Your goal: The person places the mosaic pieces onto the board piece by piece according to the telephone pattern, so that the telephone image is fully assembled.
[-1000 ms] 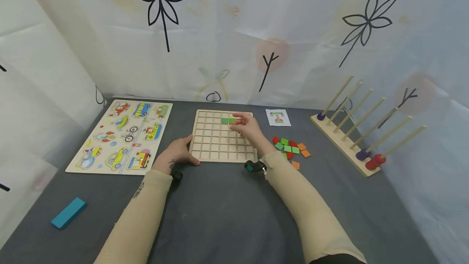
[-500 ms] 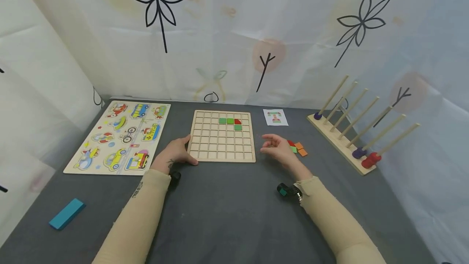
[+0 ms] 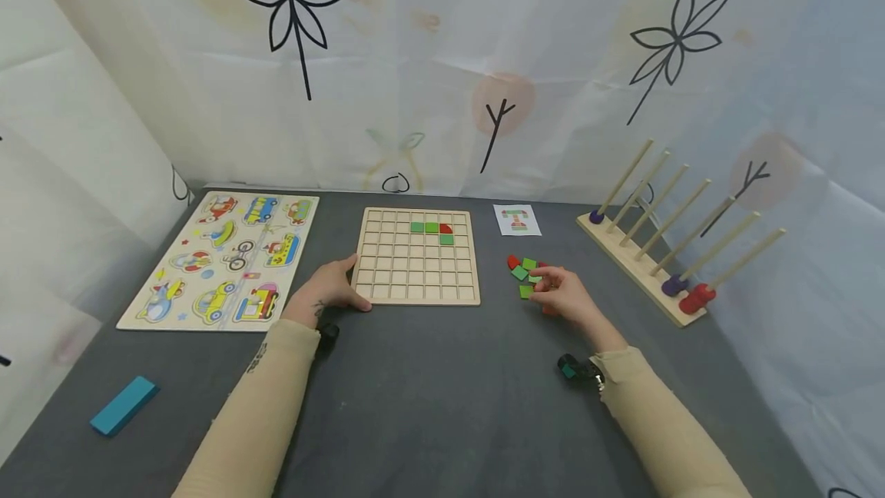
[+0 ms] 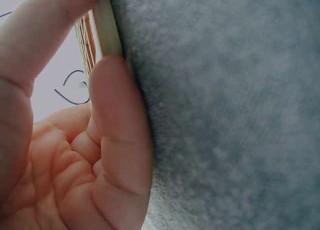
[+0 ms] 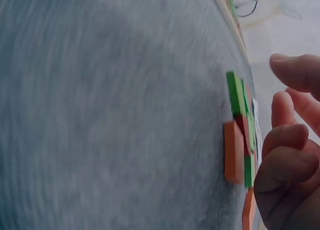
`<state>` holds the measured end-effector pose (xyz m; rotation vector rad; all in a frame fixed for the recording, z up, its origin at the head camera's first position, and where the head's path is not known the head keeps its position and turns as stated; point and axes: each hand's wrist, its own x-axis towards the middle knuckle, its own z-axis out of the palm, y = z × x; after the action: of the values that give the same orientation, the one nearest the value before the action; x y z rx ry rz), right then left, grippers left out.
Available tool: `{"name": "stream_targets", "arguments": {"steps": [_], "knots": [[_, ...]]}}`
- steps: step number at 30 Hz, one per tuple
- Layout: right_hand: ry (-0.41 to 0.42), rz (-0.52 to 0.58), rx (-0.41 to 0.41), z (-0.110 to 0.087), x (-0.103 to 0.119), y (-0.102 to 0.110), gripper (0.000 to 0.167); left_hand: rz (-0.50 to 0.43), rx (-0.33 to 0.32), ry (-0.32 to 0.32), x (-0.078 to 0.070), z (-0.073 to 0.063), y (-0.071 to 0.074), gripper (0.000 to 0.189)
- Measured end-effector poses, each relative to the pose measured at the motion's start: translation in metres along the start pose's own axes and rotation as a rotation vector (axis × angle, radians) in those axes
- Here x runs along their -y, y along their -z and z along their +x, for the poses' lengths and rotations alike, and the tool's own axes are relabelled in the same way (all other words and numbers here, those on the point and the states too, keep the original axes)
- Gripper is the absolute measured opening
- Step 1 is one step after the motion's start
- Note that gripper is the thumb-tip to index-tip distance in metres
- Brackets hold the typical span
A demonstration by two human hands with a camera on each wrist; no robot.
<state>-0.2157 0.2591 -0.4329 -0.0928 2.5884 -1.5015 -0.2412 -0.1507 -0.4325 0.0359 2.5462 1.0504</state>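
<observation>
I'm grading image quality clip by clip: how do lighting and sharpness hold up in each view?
Head view: soft, even light, grid lines on the board clear, fine detail on the small card lost; left wrist view: dimmer, gray cloth out of focus beside the left hand; right wrist view: cloth smeared toward the left edge, tiles soft but colors distinct.

One grid (image 3: 416, 266) — four inset tiles (image 3: 432, 227) (plus seven pegs (image 3: 673, 220)).
</observation>
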Motion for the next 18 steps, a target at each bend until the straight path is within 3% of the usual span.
{"name": "stream_targets", "arguments": {"steps": [2, 9, 18], "knots": [[-0.016, -0.072, 0.013, 0.002, -0.003, 0.001, 0.044, 0.000, 0.001, 0.004, 0.000, 0.000, 0.000, 0.112], [0.058, -0.404, 0.058, 0.009, 0.000, 0.001, 0.036, -0.007, -0.004, 0.024, 0.001, 0.000, -0.001, 0.112], [0.034, -0.547, 0.124, 0.014, 0.008, 0.000, 0.035, 0.008, -0.007, 0.032, 0.002, 0.002, -0.003, 0.113]]}}
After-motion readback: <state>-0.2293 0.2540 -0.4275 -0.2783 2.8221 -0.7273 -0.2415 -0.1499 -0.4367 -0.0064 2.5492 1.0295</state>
